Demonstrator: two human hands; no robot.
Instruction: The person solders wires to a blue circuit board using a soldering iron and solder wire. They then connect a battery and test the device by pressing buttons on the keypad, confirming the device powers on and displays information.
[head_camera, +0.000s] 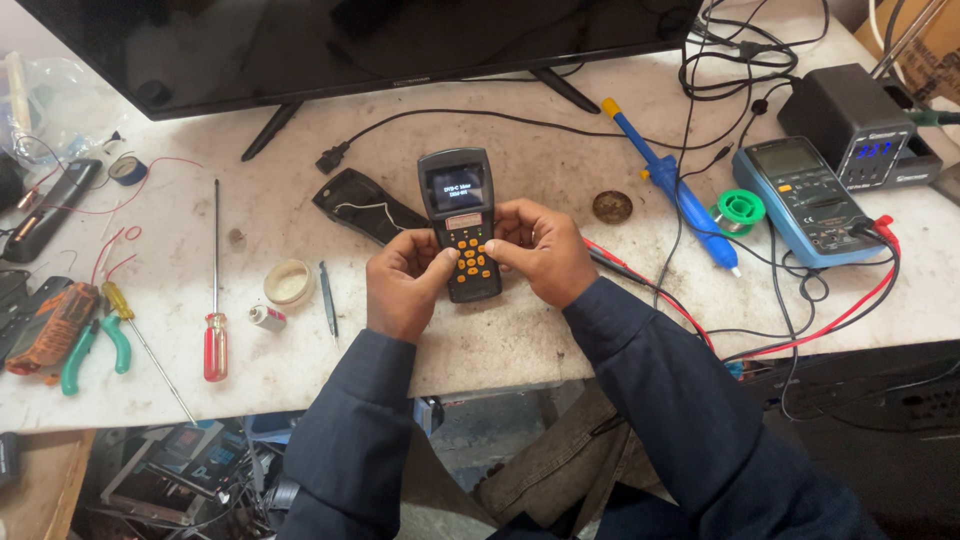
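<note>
A dark grey handheld device (458, 205) with a small lit screen and orange keys lies on the white workbench (500, 340). My left hand (403, 282) grips its lower left side, thumb resting on the keypad. My right hand (540, 250) holds its right side, thumb also over the orange keys. Both arms wear dark blue sleeves.
A flat black monitor (350, 40) stands behind. A blue multimeter (808, 198) with red and black leads, a blue desoldering pump (672, 185), a solder spool (740, 210) and a soldering station (855, 125) lie right. Screwdrivers (215, 300), green pliers (95, 345), a black cover (365, 205) lie left.
</note>
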